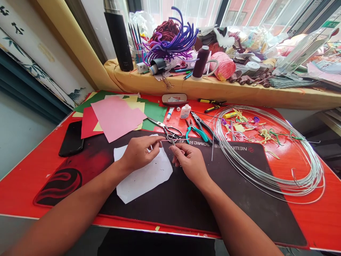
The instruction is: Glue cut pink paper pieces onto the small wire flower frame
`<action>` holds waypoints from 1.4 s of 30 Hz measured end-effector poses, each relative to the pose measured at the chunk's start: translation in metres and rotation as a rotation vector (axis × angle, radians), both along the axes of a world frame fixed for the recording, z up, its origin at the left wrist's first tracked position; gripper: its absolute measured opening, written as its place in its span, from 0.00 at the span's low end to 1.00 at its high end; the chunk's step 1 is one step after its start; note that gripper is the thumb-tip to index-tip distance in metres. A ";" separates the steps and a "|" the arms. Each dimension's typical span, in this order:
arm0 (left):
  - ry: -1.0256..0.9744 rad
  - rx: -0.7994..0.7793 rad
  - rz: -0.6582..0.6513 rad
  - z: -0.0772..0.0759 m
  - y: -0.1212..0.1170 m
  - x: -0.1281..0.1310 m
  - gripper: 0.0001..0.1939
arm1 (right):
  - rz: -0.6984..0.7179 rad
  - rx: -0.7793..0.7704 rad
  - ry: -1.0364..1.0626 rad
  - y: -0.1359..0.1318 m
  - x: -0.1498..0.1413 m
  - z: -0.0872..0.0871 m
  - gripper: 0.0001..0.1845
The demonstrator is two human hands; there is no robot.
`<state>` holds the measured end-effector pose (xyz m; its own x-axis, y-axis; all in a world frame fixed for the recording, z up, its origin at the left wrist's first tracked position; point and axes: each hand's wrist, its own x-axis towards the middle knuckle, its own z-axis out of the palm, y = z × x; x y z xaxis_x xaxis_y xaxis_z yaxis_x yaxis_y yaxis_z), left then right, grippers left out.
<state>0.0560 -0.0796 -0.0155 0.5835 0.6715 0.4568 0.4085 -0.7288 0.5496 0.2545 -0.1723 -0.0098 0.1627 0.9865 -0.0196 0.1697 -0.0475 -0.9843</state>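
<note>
Fingertips of my left hand [141,152] are pinched on one end of a thin pinkish stick [166,140], which reaches toward the right. My right hand [191,163] is closed too, its thumb and forefinger gripping something small and greyish that I cannot make out, close against the stick. Below the hands a white sheet of paper [145,181] with a few dark specks lies on the black desk mat [194,202]. Just beyond the fingers rest scissors [172,134], teal-handled pliers [196,129] and larger black pliers [204,124].
A big coil of silvery wire [315,174] lies at right, around coloured scraps [266,134]. Coloured paper sheets [117,115] and a black phone [71,138] are at left. Glue bottle [185,111] stands behind the pliers; the windowsill holds yarn [222,65] and a thermos [119,41].
</note>
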 end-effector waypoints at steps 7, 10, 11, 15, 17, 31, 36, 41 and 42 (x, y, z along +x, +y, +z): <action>-0.046 -0.073 -0.003 0.001 -0.001 0.000 0.17 | 0.004 -0.001 -0.006 0.000 0.000 -0.001 0.15; -0.100 -0.205 -0.016 0.004 -0.002 0.001 0.17 | 0.002 -0.011 -0.006 0.000 0.000 0.000 0.15; -0.125 -0.267 -0.028 0.005 -0.002 0.001 0.17 | -0.001 -0.014 -0.004 0.000 0.001 0.000 0.15; -0.211 -0.487 -0.052 0.008 0.000 0.001 0.18 | -0.008 -0.020 0.007 0.000 0.001 0.001 0.15; -0.262 -0.583 -0.064 0.008 0.001 0.000 0.18 | -0.010 -0.018 0.012 0.000 0.001 0.001 0.15; -0.391 -0.842 -0.104 0.012 0.009 -0.001 0.21 | -0.005 0.003 0.010 0.000 0.000 0.003 0.15; -0.382 -0.792 -0.089 0.013 0.009 -0.002 0.20 | -0.010 0.001 0.025 0.000 0.000 0.002 0.14; -0.345 -0.782 -0.076 0.011 0.009 -0.001 0.17 | -0.005 0.003 0.016 -0.001 0.000 0.000 0.14; -0.335 -0.783 -0.072 0.010 0.009 -0.001 0.17 | -0.003 0.003 0.017 -0.001 0.000 0.000 0.14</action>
<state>0.0552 -0.0705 -0.0053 0.5537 0.8321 0.0319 0.1024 -0.1061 0.9891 0.2544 -0.1732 -0.0098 0.1656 0.9860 -0.0192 0.1527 -0.0448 -0.9873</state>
